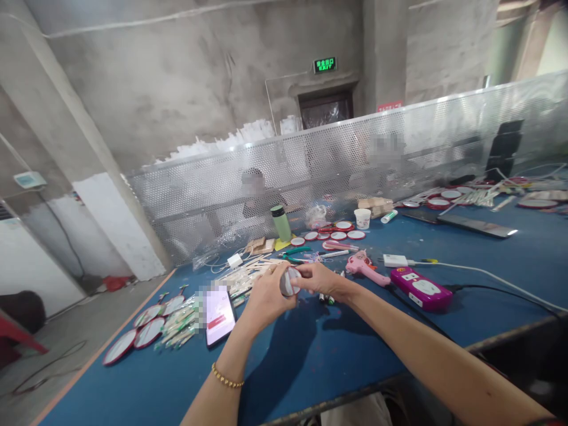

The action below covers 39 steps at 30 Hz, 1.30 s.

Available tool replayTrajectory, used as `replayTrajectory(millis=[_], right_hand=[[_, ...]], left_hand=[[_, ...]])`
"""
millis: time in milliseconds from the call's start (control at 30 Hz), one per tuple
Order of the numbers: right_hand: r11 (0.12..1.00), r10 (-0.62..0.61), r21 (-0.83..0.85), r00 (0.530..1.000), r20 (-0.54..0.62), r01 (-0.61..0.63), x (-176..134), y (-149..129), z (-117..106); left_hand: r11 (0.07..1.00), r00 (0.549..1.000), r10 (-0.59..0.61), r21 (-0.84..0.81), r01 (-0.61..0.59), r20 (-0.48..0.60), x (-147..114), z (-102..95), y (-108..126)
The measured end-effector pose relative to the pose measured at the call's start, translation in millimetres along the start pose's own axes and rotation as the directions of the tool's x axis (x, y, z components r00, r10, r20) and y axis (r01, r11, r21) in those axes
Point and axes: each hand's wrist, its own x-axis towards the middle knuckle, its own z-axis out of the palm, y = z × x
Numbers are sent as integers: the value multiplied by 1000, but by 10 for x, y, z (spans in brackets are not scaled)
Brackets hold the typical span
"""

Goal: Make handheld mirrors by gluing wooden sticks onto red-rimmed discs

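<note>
Above the blue table (284, 378), my left hand (268, 299) is closed around a small round disc (290, 282), greyish white and shiny on its face. My right hand (317, 279) meets it from the other side, its fingers pinched at the disc's edge. What kind of thing the disc is, I cannot make out, as the fingers cover part of it. Close to my right hand lie a pink glue gun (366, 269) and some small dark pens or tubes (327, 299). A phone with a lit screen (220, 319) lies left of my left hand.
Red-rimmed round discs (149, 332) and thin sticks (180, 322) lie at left. More discs (339, 235), green-handled pliers (296, 251), a green bottle (280, 223) and a paper cup (362, 218) stand or lie behind. A purple box (420, 289) trails cables at right. A perforated metal screen (213, 201) borders the table.
</note>
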Motion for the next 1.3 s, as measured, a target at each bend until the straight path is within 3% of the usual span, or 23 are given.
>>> replayTrajectory(millis=[133,367,567,700,967,1300], right_hand=[[997,61,47,988,-140,-55,19,-7,82],[984,103,167,973,-206,-69,46,-17,132],[995,17,98,967,-256,9,59,21,201],[998,-2,61,976,-220,15,74,62,246],[998,-70,-27,960,-270,65,91,111,218],[985,1,164,938,-348,60,37,84,274]], left_hand=[[997,996,-59,48,62,-68,11,-30,-38],[969,969,-188,130,210,-159,40,-49,-79],[947,941,-271,117,298,-203,40,-93,-100],[961,951,-243,88,263,-191,45,-115,-124],[968,969,-218,101,229,-114,52,-129,-133],[977,964,-189,60,203,-185,46,-117,-142]])
